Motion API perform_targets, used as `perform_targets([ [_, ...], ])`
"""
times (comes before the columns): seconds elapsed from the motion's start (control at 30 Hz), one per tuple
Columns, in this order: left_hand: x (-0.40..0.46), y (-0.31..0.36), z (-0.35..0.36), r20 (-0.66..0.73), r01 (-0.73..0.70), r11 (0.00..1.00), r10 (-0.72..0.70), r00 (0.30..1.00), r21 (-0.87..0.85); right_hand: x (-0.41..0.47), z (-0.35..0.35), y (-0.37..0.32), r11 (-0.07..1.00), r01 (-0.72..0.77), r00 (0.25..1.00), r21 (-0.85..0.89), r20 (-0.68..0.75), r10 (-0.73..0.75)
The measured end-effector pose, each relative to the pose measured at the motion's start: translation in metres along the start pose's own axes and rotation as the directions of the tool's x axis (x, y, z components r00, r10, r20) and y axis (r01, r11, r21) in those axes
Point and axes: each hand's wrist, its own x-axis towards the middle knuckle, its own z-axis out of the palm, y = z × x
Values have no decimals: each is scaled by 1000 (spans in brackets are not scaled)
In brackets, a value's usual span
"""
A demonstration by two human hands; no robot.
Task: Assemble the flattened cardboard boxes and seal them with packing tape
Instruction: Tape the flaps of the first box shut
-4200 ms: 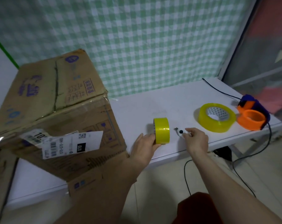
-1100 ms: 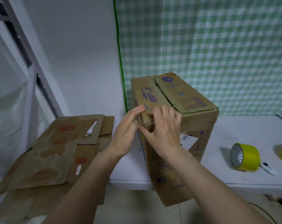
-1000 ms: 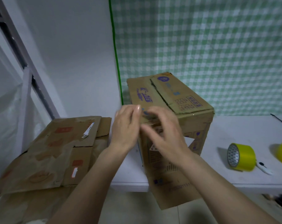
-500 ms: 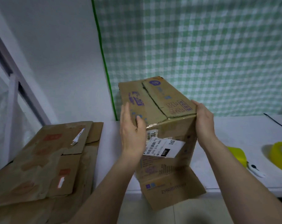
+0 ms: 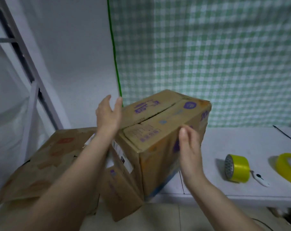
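An assembled brown cardboard box (image 5: pixel 159 130) with purple print stands on the white table (image 5: pixel 238 144), its top flaps folded shut and one lower flap hanging over the table's front edge. My left hand (image 5: pixel 109 114) is open with straight fingers at the box's left top corner. My right hand (image 5: pixel 189 147) is open, fingers straight, flat against the box's right side. A yellow tape roll (image 5: pixel 238 168) stands on edge to the right, beside a small white cutter (image 5: pixel 260 179).
Flattened cardboard boxes (image 5: pixel 46 160) lie stacked at the left of the table. A second, wider yellow tape roll (image 5: pixel 289 169) lies at the right edge. A green checked cloth (image 5: pixel 216 55) hangs behind, and a white metal rack (image 5: pixel 24 77) stands at left.
The box has been turned, so its labelled face now points left. Both hands have loosened from its sides. Earlier, my hands left the tape roll and cutter on the table.
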Motion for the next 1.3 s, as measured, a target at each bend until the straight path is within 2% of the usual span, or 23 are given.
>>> perform_targets([
  [0.1, -77, 8, 17, -18, -177, 984, 178, 984, 29, 52, -19, 14, 993, -107, 940, -49, -329, 85],
  [0.17, -119, 7, 22, -58, -138, 989, 135, 989, -53, 93, -35, 20, 981, -188, 896, -49, -417, 151],
  [0.27, -151, 8, 30, -1, 14, 974, -15, 1000, -225, 139, -55, 27, 946, -324, 914, 21, -250, 319],
  [0.33, -156, 12, 34, 95, 75, 970, -54, 994, -233, 151, -62, 27, 912, -395, 903, 110, -135, 408],
  [0.37, -152, 11, 35, 110, 80, 972, -57, 992, -222, 153, -63, 26, 905, -387, 909, 178, -94, 407],
  [0.5, -99, 25, 14, 39, -59, 970, 70, 997, -234, 143, -64, 16, 827, -316, 910, 465, -97, 402],
  [0.6, -37, 48, -10, -111, -239, 951, 220, 969, -196, 125, -64, 7, 792, -194, 938, 579, -126, 322],
  [0.67, 0, 48, -20, -191, -252, 951, 218, 957, -177, 93, -55, 0, 832, -159, 940, 532, -177, 292],
  [0.73, 24, 34, -17, -185, -191, 967, 159, 970, -168, 48, -41, 2, 899, -145, 936, 414, -237, 260],
  [0.83, 25, 8, 8, -36, 5, 1000, -5, 999, -2, 3, -30, 13, 933, -189, 948, 307, -191, 255],
  [0.9, 6, 2, 25, 77, 91, 993, -97, 992, 75, -2, -30, 15, 955, -189, 969, 229, -113, 219],
  [0.97, -20, 3, 41, 190, -21, 974, -23, 982, 225, 4, -29, 9, 973, -169, 985, 155, -6, 172],
  [1.03, -50, 14, 57, 288, -258, 914, 168, 943, 313, 11, -26, 8, 972, -179, 983, 153, 57, 172],
  [1.13, -90, 34, 77, 364, -476, 822, 359, 860, 314, 30, -25, 14, 972, -191, 973, 138, -107, 207],
  [1.2, -98, 41, 90, 381, -515, 793, 388, 839, 325, 48, -30, 20, 969, -218, 951, 112, -200, 237],
  [1.3, -94, 54, 106, 366, -484, 821, 369, 854, 302, 72, -35, 25, 962, -261, 939, 81, -210, 273],
])
